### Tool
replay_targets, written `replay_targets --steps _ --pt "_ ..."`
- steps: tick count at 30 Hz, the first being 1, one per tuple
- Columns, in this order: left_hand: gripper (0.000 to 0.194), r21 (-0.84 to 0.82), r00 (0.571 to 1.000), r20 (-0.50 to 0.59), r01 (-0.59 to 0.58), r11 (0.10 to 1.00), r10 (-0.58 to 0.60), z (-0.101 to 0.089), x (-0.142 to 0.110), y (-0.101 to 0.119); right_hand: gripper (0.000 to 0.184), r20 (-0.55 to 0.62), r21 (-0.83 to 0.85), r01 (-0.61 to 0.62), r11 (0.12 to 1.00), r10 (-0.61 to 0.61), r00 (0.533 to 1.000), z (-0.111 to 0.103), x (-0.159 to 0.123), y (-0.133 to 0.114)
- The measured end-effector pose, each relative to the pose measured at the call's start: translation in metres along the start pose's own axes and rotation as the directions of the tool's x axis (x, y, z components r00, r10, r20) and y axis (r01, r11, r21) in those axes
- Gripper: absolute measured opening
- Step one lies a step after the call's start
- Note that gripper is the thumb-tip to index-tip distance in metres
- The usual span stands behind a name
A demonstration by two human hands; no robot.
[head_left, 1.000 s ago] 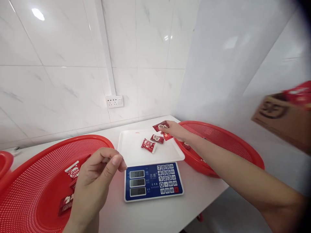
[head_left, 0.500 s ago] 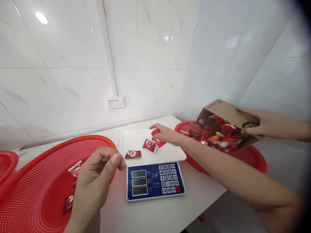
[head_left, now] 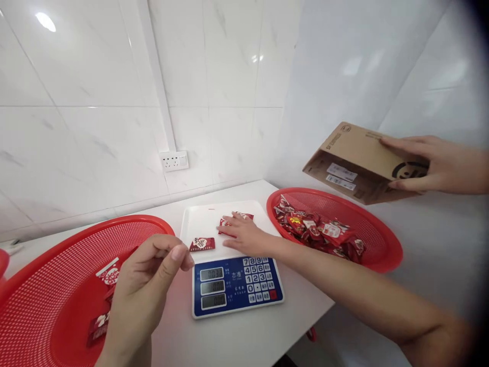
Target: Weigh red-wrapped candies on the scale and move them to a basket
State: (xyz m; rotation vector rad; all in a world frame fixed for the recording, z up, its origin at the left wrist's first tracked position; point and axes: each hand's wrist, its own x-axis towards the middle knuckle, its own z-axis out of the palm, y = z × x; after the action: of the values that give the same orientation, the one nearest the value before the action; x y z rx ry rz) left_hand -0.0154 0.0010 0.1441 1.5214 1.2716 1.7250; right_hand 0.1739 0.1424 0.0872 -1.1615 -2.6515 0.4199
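At lower left is my left hand (head_left: pixel 147 283), its fingers curled and thumb against them; nothing shows in the pinch. It is between a red mesh basket (head_left: pixel 126 229) and a digital scale (head_left: pixel 237 288). My right hand (head_left: pixel 246 234) reaches from the right onto the white weighing pan (head_left: pixel 196 219), fingers spread over red candy packets (head_left: pixel 244 216), partly covering them. Left of these, a flat red candy packet (head_left: pixel 202 244) lies alone on the pan. Several packets (head_left: pixel 97 329) sit in the left basket, partly hidden by my left hand.
Another person's hand (head_left: pixel 439 158) holds a tilted, open cardboard box (head_left: pixel 355 153) above a second red basket (head_left: pixel 393 255) of candy packets (head_left: pixel 332 232). White labels show inside the box. A wall socket (head_left: pixel 173 160) is behind the white table (head_left: pixel 301 306).
My right hand has let go of a red packet onto the pan and spread its fingers. The other person's box has emptied its candy into the right basket and risen. The scale's top reading has changed.
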Motion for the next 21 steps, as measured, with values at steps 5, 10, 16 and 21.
replay_targets --steps 5,10,16,21 --pt "0.016 -0.011 0.999 0.032 -0.013 1.0 0.013 -0.002 -0.002 -0.005 0.052 0.074 -0.053 0.101 0.993 -0.097 0.992 0.007 0.009 -0.024" --pt "0.011 -0.026 0.999 0.036 -0.024 0.999 0.025 -0.003 -0.003 -0.006 0.046 0.143 -0.053 0.201 0.978 -0.192 0.971 0.012 0.019 -0.03" --pt "0.007 -0.082 0.997 0.032 -0.064 0.995 0.066 -0.002 -0.002 -0.004 0.047 0.073 -0.032 0.054 0.998 -0.051 0.996 0.005 0.015 -0.007" --pt "0.007 -0.088 0.997 0.035 -0.061 0.994 0.064 0.0 0.0 -0.004 0.052 -0.046 0.085 -0.193 0.977 0.198 0.979 -0.003 0.002 0.027"
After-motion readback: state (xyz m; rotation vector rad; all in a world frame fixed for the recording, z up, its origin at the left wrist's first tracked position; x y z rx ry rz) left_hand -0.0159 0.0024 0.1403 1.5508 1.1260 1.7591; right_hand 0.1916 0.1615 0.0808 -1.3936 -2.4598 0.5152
